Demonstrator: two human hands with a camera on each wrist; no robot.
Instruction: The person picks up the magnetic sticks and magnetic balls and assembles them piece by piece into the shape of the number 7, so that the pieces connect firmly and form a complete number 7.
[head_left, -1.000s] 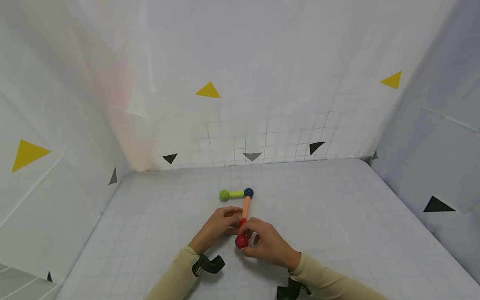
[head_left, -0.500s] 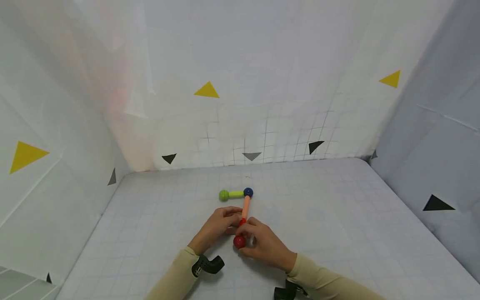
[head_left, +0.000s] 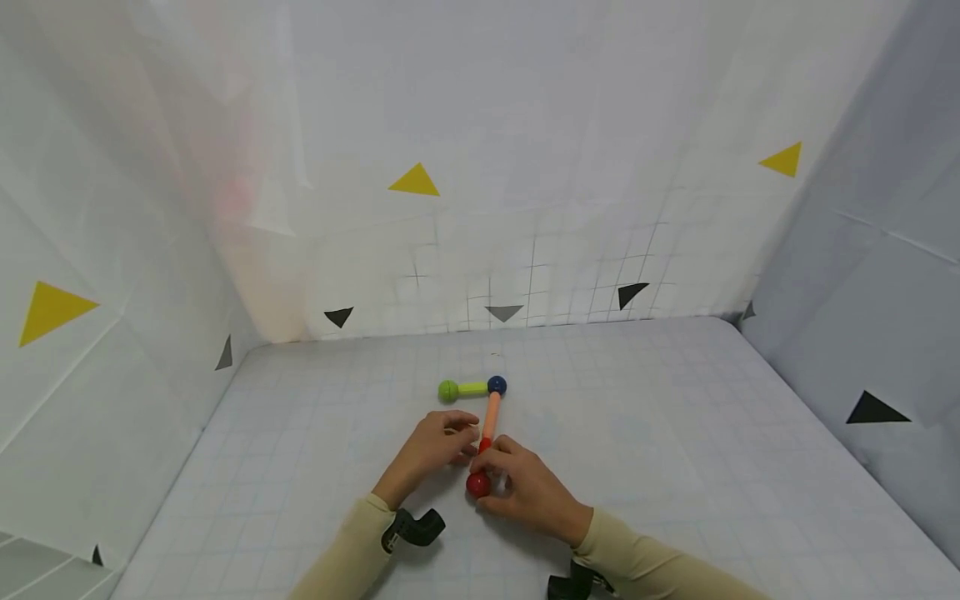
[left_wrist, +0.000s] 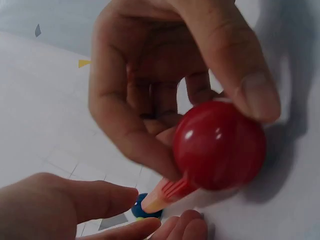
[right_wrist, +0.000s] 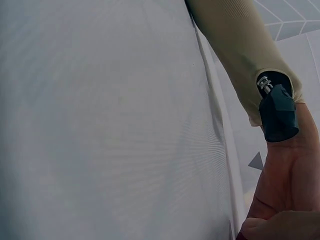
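My right hand (head_left: 528, 493) pinches a glossy red ball (head_left: 478, 485) between thumb and fingers. From that ball a red piece (head_left: 484, 446) runs into a peach rod (head_left: 491, 414), which meets a dark blue ball (head_left: 497, 385). A yellow-green rod (head_left: 472, 388) joins the blue ball to a green ball (head_left: 447, 391) on its left. Left of the red piece rests my left hand (head_left: 429, 450), loosely bent and a little apart from it. In the left wrist view, a gap shows between the left thumb (left_wrist: 105, 200) and the peach rod. The right wrist view mostly misses these pieces.
The white table (head_left: 637, 433) carries a faint grid. White sheets with yellow and black triangles rise at the back (head_left: 525, 125) and both sides. Dark devices are strapped at the left wrist (head_left: 420, 528) and right wrist (head_left: 572, 582).
My right hand and the red ball have shifted slightly left. My left hand has let go of the chain of pieces and drawn back a little to the left.
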